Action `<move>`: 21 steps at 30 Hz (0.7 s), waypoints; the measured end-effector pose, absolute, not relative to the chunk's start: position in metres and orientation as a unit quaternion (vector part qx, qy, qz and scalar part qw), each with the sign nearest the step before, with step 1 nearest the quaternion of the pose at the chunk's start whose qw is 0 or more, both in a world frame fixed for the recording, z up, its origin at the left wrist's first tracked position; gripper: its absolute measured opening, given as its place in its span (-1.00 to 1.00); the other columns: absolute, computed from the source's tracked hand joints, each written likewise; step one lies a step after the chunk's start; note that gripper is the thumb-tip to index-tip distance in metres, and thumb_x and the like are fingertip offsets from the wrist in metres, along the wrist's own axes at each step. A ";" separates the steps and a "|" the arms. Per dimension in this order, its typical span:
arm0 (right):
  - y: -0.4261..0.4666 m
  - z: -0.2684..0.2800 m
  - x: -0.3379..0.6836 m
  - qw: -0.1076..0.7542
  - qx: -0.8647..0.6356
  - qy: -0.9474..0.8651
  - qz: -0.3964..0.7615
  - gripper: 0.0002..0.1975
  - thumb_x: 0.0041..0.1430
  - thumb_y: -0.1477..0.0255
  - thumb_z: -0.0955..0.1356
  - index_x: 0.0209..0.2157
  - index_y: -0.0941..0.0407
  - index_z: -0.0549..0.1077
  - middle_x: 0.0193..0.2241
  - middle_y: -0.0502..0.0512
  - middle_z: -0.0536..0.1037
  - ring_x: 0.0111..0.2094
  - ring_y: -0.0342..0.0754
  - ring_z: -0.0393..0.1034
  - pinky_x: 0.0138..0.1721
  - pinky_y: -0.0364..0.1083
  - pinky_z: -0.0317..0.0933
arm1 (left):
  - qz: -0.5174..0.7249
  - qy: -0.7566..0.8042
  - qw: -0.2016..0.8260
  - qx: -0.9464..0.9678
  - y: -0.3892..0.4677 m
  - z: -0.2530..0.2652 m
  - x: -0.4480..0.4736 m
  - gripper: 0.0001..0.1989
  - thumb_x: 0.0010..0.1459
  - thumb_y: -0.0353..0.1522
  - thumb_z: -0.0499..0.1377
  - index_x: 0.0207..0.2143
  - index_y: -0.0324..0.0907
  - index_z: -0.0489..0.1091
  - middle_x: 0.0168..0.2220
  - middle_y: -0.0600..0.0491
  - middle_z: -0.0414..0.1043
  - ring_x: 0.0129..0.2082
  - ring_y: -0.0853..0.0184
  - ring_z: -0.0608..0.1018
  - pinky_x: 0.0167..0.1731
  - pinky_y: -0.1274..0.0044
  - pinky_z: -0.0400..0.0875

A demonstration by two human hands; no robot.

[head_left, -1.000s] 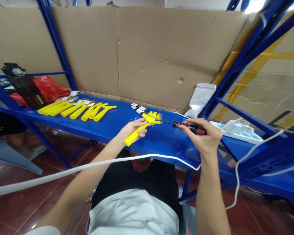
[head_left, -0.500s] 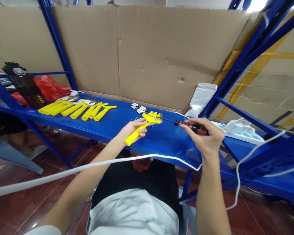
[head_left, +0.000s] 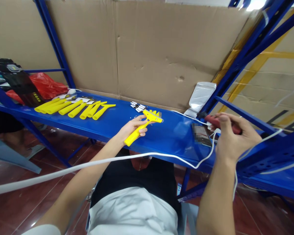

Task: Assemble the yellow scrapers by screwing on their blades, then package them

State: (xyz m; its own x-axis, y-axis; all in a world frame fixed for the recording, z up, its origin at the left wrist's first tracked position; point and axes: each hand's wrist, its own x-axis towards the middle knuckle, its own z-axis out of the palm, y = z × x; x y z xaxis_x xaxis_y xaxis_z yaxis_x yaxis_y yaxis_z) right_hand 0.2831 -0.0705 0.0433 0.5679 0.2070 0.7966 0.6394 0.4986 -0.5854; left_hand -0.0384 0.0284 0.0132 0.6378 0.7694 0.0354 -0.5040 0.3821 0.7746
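At the head view's centre, the left hand (head_left: 133,128) grips a yellow scraper (head_left: 133,136) above the blue surface (head_left: 171,137), apparently leaving its head (head_left: 153,117) exposed. At three o'clock, the right hand (head_left: 235,138) grips a red screwdriver (head_left: 215,121). More scrapers (head_left: 77,111) lie at nine; a white cable (head_left: 127,158), possibly obstructive, crosses at six.

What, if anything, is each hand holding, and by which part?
Left hand: yellow scraper, by the upper handle, just below its head. Right hand: screwdriver, by its red handle.
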 end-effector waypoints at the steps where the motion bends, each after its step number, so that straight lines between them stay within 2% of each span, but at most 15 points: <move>1: -0.068 0.043 0.287 0.780 -0.443 -0.426 -0.116 -0.57 0.27 0.05 0.62 -0.16 0.15 0.75 -0.27 0.18 0.74 -0.40 0.03 0.57 -0.26 0.07 0.51 | 0.391 0.164 0.813 0.399 0.028 0.013 -0.038 -0.63 0.37 -0.53 0.30 0.17 -0.14 0.41 0.15 -0.25 0.66 -0.61 0.57 0.42 -0.56 0.63 0.39; 4: -0.061 0.040 0.299 0.785 -0.427 -0.449 0.003 -0.52 0.06 0.07 0.71 -0.15 0.12 0.72 -0.31 0.12 0.72 -0.42 -0.02 0.54 -0.27 0.02 0.52 | 0.391 0.160 0.811 0.405 0.027 0.015 -0.039 -0.63 0.38 -0.51 0.29 0.18 -0.14 0.40 0.15 -0.24 0.66 -0.62 0.56 0.42 -0.57 0.62 0.38; 6: -0.061 0.037 0.307 0.735 -0.484 -0.474 0.034 -0.56 0.13 0.04 0.67 -0.21 0.09 0.65 -0.45 0.03 0.63 -0.48 0.00 0.51 -0.37 0.00 0.48 | 0.394 0.153 0.811 0.404 0.027 0.015 -0.040 -0.62 0.38 -0.52 0.27 0.20 -0.13 0.40 0.16 -0.23 0.67 -0.63 0.57 0.42 -0.57 0.62 0.37; 8: -0.064 0.033 0.315 0.663 -0.555 -0.501 0.024 -0.62 0.30 0.03 0.57 -0.23 0.06 0.57 -0.49 0.01 0.61 -0.53 0.01 0.52 -0.42 -0.03 0.43 | 0.401 0.140 0.810 0.404 0.026 0.016 -0.041 -0.61 0.38 -0.53 0.26 0.20 -0.12 0.39 0.16 -0.22 0.67 -0.64 0.58 0.41 -0.57 0.63 0.37; 10: -0.067 0.028 0.325 0.600 -0.596 -0.534 0.004 -0.68 0.36 0.08 0.53 -0.21 0.01 0.51 -0.43 0.07 0.69 -0.50 0.03 0.57 -0.42 -0.05 0.39 | 0.407 0.130 0.808 0.405 0.025 0.016 -0.041 -0.62 0.39 -0.53 0.26 0.20 -0.12 0.40 0.16 -0.22 0.67 -0.64 0.59 0.40 -0.57 0.63 0.37; 12: -0.068 0.023 0.336 0.542 -0.619 -0.568 -0.037 -0.74 0.36 0.14 0.52 -0.22 -0.01 0.49 -0.35 0.15 0.74 -0.42 0.08 0.63 -0.38 -0.05 0.36 | 0.410 0.123 0.806 0.410 0.023 0.017 -0.042 -0.61 0.38 -0.52 0.27 0.21 -0.12 0.41 0.16 -0.21 0.67 -0.65 0.59 0.38 -0.58 0.63 0.37; 16: -0.064 0.013 0.356 0.449 -0.669 -0.584 -0.097 -0.75 0.32 0.13 0.51 -0.27 -0.06 0.47 -0.44 0.14 0.69 -0.42 0.19 0.57 -0.39 -0.01 0.23 | 0.411 0.107 0.797 0.429 0.019 0.019 -0.043 -0.58 0.34 -0.51 0.29 0.20 -0.10 0.43 0.15 -0.17 0.67 -0.67 0.60 0.36 -0.60 0.61 0.35; 21: -0.057 0.004 0.367 0.401 -0.684 -0.603 -0.089 -0.76 0.33 0.14 0.51 -0.31 -0.08 0.46 -0.47 0.12 0.63 -0.46 0.15 0.49 -0.39 -0.01 0.16 | 0.397 0.098 0.798 0.443 0.019 0.019 -0.045 -0.53 0.33 -0.48 0.30 0.25 -0.07 0.41 0.13 -0.13 0.65 -0.70 0.60 0.34 -0.62 0.59 0.33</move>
